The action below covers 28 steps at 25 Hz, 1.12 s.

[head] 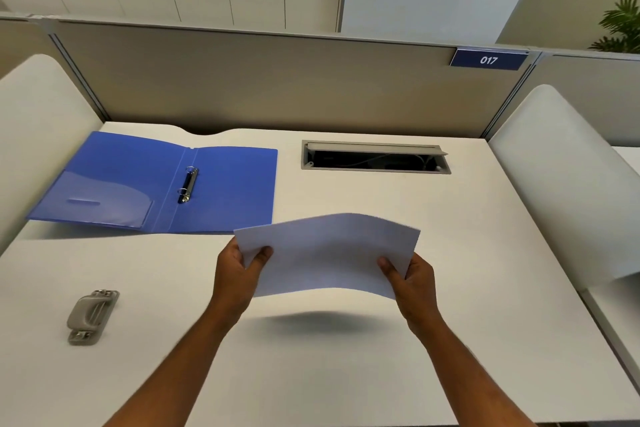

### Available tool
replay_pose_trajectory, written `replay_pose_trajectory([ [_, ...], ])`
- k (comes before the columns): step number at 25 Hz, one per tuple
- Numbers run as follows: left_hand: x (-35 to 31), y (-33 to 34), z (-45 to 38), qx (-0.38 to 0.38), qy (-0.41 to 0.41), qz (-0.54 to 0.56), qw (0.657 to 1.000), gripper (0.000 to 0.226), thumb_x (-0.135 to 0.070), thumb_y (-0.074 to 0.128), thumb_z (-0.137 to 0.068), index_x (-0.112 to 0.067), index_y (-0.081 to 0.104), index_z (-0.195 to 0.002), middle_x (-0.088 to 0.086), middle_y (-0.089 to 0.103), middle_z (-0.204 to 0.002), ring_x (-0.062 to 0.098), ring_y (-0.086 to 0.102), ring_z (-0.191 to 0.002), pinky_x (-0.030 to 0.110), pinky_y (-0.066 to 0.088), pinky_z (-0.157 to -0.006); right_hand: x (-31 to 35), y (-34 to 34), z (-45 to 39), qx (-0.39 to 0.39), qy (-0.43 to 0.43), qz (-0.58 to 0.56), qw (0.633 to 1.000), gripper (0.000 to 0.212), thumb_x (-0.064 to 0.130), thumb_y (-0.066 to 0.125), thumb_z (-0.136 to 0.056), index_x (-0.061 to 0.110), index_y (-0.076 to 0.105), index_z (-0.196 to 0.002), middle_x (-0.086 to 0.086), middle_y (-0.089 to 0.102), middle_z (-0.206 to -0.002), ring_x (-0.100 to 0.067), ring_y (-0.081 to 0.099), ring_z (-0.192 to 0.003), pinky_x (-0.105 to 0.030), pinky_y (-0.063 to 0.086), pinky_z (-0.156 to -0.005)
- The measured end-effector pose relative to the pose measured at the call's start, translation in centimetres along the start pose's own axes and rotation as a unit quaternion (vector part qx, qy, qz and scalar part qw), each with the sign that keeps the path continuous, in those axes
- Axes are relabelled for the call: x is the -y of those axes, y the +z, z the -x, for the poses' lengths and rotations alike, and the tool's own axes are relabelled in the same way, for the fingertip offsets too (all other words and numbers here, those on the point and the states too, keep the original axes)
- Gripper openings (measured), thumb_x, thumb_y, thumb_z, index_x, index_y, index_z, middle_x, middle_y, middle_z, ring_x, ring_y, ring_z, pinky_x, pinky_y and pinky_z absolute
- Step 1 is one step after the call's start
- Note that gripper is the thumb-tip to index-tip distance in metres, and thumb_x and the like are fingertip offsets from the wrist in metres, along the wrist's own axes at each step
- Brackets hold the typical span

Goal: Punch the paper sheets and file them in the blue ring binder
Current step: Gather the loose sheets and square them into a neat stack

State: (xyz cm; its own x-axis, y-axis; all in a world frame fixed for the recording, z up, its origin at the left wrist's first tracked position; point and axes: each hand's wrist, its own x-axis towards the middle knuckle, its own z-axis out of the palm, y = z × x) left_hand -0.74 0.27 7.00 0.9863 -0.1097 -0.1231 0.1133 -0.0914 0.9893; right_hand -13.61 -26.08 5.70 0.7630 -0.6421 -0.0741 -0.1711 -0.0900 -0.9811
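Observation:
White paper sheets point(327, 253) hang in the air above the middle of the white desk point(450, 288), bowed upward, casting a shadow below. My left hand point(239, 274) grips their left edge and my right hand point(412, 279) grips their right edge, thumbs on top. The blue ring binder point(228, 187) lies open and flat at the back left, its two metal rings point(188, 184) standing along the spine. A grey hole punch point(91, 316) rests on the desk at the front left, apart from both hands.
An open cable tray slot point(375, 157) is cut into the desk at the back right. A beige partition wall point(277, 80) with a "017" sign point(488, 60) closes off the back. Curved white side panels point(568, 166) flank the desk.

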Motion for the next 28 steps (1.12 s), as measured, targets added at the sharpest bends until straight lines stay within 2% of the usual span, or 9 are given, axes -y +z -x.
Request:
replay_pose_trajectory([
  [3,2.8,0.0,1.3,-0.002,0.027,-0.056,0.998,0.021,-0.014,0.069,-0.089,-0.023,0.057,-0.104,0.000,0.067,-0.101,0.019,0.064,-0.096,0.037,0.053,-0.086,-2.0,1.0,0.6,-0.027,-0.002,0.030,0.999,0.017,0.013,0.079,-0.087,0.028,0.073,-0.092,0.016,0.077,-0.085,-0.001,0.071,-0.081,-0.015,0.053,-0.071],
  [7,4.6,0.3,1.9,0.017,-0.002,-0.078,0.997,0.027,-0.010,0.066,-0.091,-0.030,0.053,-0.104,-0.002,0.064,-0.104,0.022,0.062,-0.102,0.031,0.052,-0.086,-4.6,1.5,0.5,-0.031,0.038,0.077,0.996,0.023,0.015,0.077,-0.088,0.021,0.071,-0.110,0.005,0.076,-0.101,-0.012,0.071,-0.095,-0.025,0.054,-0.080],
  [12,4.7,1.7,1.6,0.011,-0.035,-0.084,0.996,0.044,-0.018,0.070,-0.089,-0.017,0.051,-0.128,0.000,0.061,-0.114,0.019,0.059,-0.105,0.033,0.050,-0.093,-5.4,1.9,0.6,-0.034,0.068,0.109,0.991,0.018,0.014,0.074,-0.090,0.014,0.068,-0.108,-0.001,0.074,-0.098,-0.022,0.071,-0.095,-0.030,0.053,-0.079],
  [16,3.8,2.4,1.0,-0.039,-0.019,-0.078,0.996,0.022,-0.016,0.063,-0.094,-0.017,0.062,-0.116,0.000,0.069,-0.106,0.020,0.065,-0.099,0.038,0.054,-0.089,-4.7,1.2,0.3,-0.077,0.037,0.103,0.991,0.028,0.017,0.076,-0.089,0.018,0.064,-0.114,0.006,0.072,-0.103,-0.014,0.068,-0.097,-0.034,0.053,-0.083],
  [18,3.0,2.6,1.1,-0.035,-0.013,-0.043,0.998,0.018,-0.014,0.063,-0.094,-0.018,0.065,-0.111,-0.002,0.072,-0.103,0.017,0.068,-0.098,0.033,0.054,-0.084,-4.1,1.2,0.3,-0.118,0.064,0.024,0.991,0.057,0.018,0.082,-0.085,0.023,0.051,-0.132,0.009,0.065,-0.121,-0.011,0.062,-0.111,-0.032,0.049,-0.094],
  [20,2.9,2.7,1.5,-0.008,-0.013,0.022,1.000,0.020,-0.009,0.063,-0.093,-0.018,0.068,-0.110,-0.001,0.074,-0.102,0.015,0.069,-0.097,0.031,0.054,-0.082,-3.1,1.9,0.7,-0.104,0.164,-0.165,0.967,0.080,0.019,0.087,-0.078,0.023,0.042,-0.145,0.003,0.061,-0.135,-0.016,0.059,-0.123,-0.037,0.047,-0.101],
  [22,2.9,3.2,2.1,0.020,-0.026,0.095,0.995,0.026,-0.006,0.064,-0.092,-0.015,0.067,-0.117,0.002,0.074,-0.108,0.016,0.070,-0.101,0.032,0.054,-0.085,-2.1,2.7,1.1,-0.016,0.213,-0.296,0.931,0.068,0.020,0.083,-0.079,0.022,0.054,-0.141,-0.002,0.068,-0.133,-0.023,0.063,-0.122,-0.046,0.052,-0.099],
  [24,3.1,3.4,2.6,0.041,-0.051,0.155,0.986,0.035,-0.009,0.065,-0.091,-0.013,0.062,-0.126,0.004,0.072,-0.117,0.020,0.068,-0.108,0.036,0.054,-0.089,-0.5,3.3,1.3,0.033,0.193,-0.340,0.920,0.052,0.013,0.076,-0.084,0.019,0.063,-0.134,-0.005,0.072,-0.127,-0.026,0.066,-0.116,-0.047,0.056,-0.095],
  [28,4.2,2.2,2.4,0.080,-0.115,0.214,0.967,0.057,-0.022,0.080,-0.079,-0.020,0.056,-0.131,0.005,0.069,-0.123,0.026,0.066,-0.114,0.035,0.057,-0.089,0.8,2.9,0.4,-0.011,0.092,-0.271,0.958,0.036,0.002,0.072,-0.088,0.011,0.067,-0.123,-0.006,0.075,-0.115,-0.026,0.071,-0.105,-0.047,0.057,-0.094],
])
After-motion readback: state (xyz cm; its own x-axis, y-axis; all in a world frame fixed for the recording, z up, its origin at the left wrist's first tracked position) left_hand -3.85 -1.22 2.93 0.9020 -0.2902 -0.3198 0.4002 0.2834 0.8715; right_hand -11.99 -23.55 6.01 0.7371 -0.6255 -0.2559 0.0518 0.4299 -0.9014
